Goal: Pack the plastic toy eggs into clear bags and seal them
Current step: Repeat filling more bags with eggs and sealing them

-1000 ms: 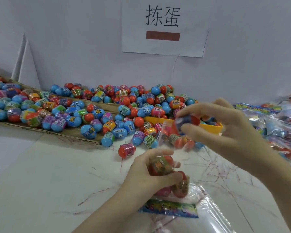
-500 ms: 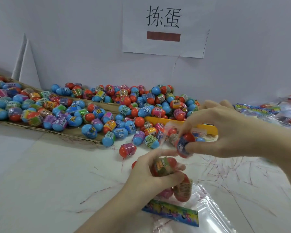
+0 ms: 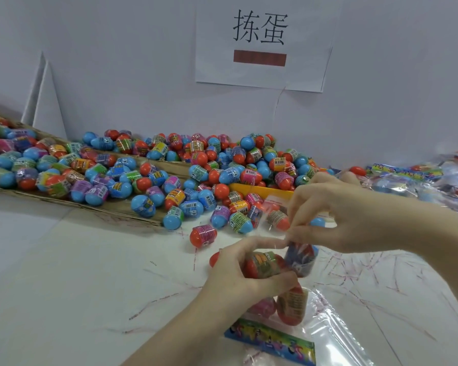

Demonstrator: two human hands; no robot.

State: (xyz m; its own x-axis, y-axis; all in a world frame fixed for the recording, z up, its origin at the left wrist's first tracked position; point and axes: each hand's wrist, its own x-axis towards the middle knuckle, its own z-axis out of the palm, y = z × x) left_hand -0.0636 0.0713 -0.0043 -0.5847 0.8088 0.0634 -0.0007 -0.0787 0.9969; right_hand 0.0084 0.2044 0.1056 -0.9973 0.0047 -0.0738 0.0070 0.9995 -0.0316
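eggs: small hard plastic shells with shrink-wrap labels, so I'd guess light, stiff and a bit slick. They'll roll if you let go on the table, so best pinched across the fat middle.
egg going in: the blue-wrapped egg [image 3: 300, 260] sits right at the mouth of the clear bag [image 3: 273, 228], just under the right hand's fingertips and touching the orange egg [image 3: 262, 265] beside it.
clear bag: thin floppy film with no shape of its own. It crinkles and is probably slippery, so you have to hold the opening edge or it collapses. A pink egg [image 3: 262, 306] and another orange one [image 3: 292, 307] hang lower in it, down near the printed header card [image 3: 271, 342].
left hand [image 3: 245, 276]: fingers curled round the orange egg through the film, thumb underneath, index fingertip up at the bag's rim. That's a firm hold, I'd say.
right hand [image 3: 354, 215]: thumb and forefinger pinched close together at the top edge of the film, other fingers loosely bent. Whether it's touching the blue egg too, I can't tell.
loose pile [image 3: 196, 175]: heaps more eggs behind, on flattened cardboard [image 3: 122, 207] and around a yellow tray [image 3: 259, 190].
finished bags [image 3: 434, 180]: stacked far right.
sealing: not yet done, since the mouth's open.
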